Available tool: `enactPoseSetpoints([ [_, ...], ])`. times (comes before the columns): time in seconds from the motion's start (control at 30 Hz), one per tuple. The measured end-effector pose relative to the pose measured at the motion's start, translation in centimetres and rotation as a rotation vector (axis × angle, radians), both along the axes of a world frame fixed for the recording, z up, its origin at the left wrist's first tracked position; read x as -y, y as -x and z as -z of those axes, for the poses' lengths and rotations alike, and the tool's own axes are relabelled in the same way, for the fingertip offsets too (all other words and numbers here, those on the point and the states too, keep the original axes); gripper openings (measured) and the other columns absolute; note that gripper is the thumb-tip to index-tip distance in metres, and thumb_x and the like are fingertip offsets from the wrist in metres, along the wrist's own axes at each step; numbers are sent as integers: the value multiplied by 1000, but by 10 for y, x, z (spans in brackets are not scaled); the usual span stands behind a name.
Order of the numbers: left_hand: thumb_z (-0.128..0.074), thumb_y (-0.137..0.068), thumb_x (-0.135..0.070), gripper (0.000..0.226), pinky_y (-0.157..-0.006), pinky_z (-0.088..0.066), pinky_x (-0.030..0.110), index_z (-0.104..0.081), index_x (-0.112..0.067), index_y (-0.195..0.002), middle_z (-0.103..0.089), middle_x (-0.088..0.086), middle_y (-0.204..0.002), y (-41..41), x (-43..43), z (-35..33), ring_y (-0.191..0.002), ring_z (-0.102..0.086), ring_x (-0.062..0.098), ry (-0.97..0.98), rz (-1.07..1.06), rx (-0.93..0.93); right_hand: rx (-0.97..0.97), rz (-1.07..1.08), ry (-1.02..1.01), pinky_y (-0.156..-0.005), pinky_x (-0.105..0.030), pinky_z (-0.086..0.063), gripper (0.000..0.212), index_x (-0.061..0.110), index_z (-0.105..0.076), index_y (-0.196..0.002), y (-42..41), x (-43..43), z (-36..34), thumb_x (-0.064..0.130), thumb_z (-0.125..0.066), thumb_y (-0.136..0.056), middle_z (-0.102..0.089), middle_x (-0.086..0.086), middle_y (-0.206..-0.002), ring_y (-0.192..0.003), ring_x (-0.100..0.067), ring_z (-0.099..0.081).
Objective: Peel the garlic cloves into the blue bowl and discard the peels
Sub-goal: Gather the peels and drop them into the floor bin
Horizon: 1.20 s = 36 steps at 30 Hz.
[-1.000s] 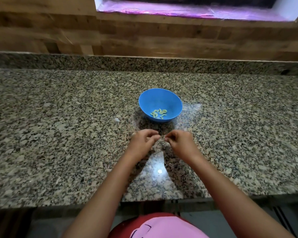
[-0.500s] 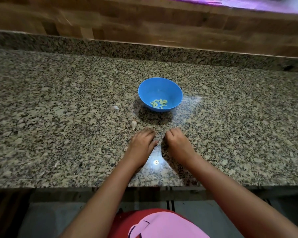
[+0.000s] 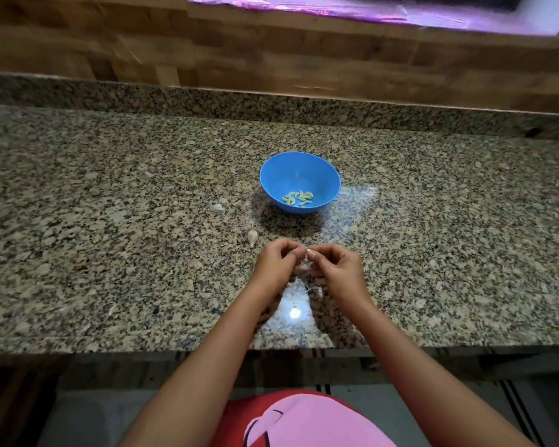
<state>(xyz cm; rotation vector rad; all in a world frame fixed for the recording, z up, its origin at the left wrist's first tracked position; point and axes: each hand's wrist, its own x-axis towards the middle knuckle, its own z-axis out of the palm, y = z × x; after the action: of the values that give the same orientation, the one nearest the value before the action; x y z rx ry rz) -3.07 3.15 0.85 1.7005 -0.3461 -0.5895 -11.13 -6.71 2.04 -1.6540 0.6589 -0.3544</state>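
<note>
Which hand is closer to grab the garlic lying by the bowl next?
Probably the left hand: the loose clove lies just beside it, while the right hand sits on the far side. Both pinch a second clove.

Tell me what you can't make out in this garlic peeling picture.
Head view only.
Clove in the grip: left hand and right hand cover most of it; peel left unclear.
Peeled cloves in bowl: too small to count.
White scrap on counter: too small; peel or clove unclear.
Window: cut off by top edge.

Granite counter (image 3: 110, 188) bears blue bowl (image 3: 288, 175), garlic clove (image 3: 252, 236), pale scrap (image 3: 218, 207).
</note>
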Motion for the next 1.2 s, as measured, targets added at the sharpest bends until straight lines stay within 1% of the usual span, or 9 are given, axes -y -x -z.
enactPoseSetpoints([
  [0.1, -55, -93, -18, 16, -73, -51, 39, -59, -25, -80, -64, 1, -78, -1, 0, -3, -71, -57, 16, -32, 9, 70, -19, -24, -115, -59, -24, -52, 12, 1, -67, -93, 1, 1, -8, 11, -63, -88, -66, -8, -76, -61, -11, -60],
  [0.4, -53, -95, -24, 10, -63, -41, 32, -53, -20, -85, -54, -5, -73, -3, -5, -17, -65, -47, 11, -31, 148, 179, -53, -140, -225, -53, -24, -49, 15, -5, -59, -94, 4, 6, -28, 7, -52, -94, -59, -5, -69, -55, -11, -55],
  [0.47, -48, -97, -25, 13, -62, -38, 34, -50, -19, -85, -52, -1, -73, -3, -4, -19, -66, -45, 15, -66, 168, 168, -94, -130, -55, -54, -25, -48, 13, 0, -60, -89, 2, 0, -31, 11, -54, -94, -58, -3, -68, -57, -11, -54],
  [0.57, -46, -98, -18, 17, -68, -40, 38, -49, -18, -81, -50, 1, -72, -2, -2, -20, -69, -45, 17, -6, 126, 58, -160, -117, 461, -53, -22, -42, 15, 8, -62, -81, 0, -3, -31, 17, -57, -92, -55, 5, -62, -55, -6, -50],
  [0.6, -47, -98, -17, 18, -68, -40, 37, -48, -18, -80, -50, 1, -72, -1, -2, -20, -70, -45, 17, 4, 124, 51, -159, -110, 496, -52, -22, -41, 15, 8, -62, -81, 0, -4, -31, 17, -56, -92, -54, 5, -61, -53, -6, -49],
  [0.73, -46, -98, -13, 20, -66, -41, 28, -49, -18, -79, -53, 0, -73, 1, -1, -18, -68, -46, 13, 86, 68, 30, -104, -113, 187, -47, -27, -44, 17, 2, -59, -77, -2, -7, -32, 6, -54, -92, -53, -6, -62, -52, -12, -50],
  [0.9, -47, -96, -6, 20, -56, -40, 19, -49, -11, -77, -50, 2, -66, -2, 0, -20, -60, -47, 10, 152, 63, -156, -140, -54, 363, -56, -32, -44, 16, 5, -60, -80, -4, -9, -30, 17, -56, -91, -55, 0, -63, -57, -12, -49],
  [1.03, -48, -95, -6, 20, -61, -44, 21, -50, -12, -76, -54, 2, -69, -1, 1, -23, -62, -50, 10, 221, -28, -168, -65, -53, 192, -48, -29, -44, 15, -1, -61, -82, -7, -12, -31, 10, -55, -92, -55, -4, -60, -53, -15, -50],
  [1.2, -50, -95, -6, 18, -56, -43, 17, -53, -11, -77, -53, 1, -67, -1, 1, -21, -60, -48, 9, 186, -39, -196, -129, -34, 350, -63, -39, -53, 14, 13, -62, -80, -11, -6, -30, 18, -56, -91, -60, -1, -67, -66, -20, -59],
])
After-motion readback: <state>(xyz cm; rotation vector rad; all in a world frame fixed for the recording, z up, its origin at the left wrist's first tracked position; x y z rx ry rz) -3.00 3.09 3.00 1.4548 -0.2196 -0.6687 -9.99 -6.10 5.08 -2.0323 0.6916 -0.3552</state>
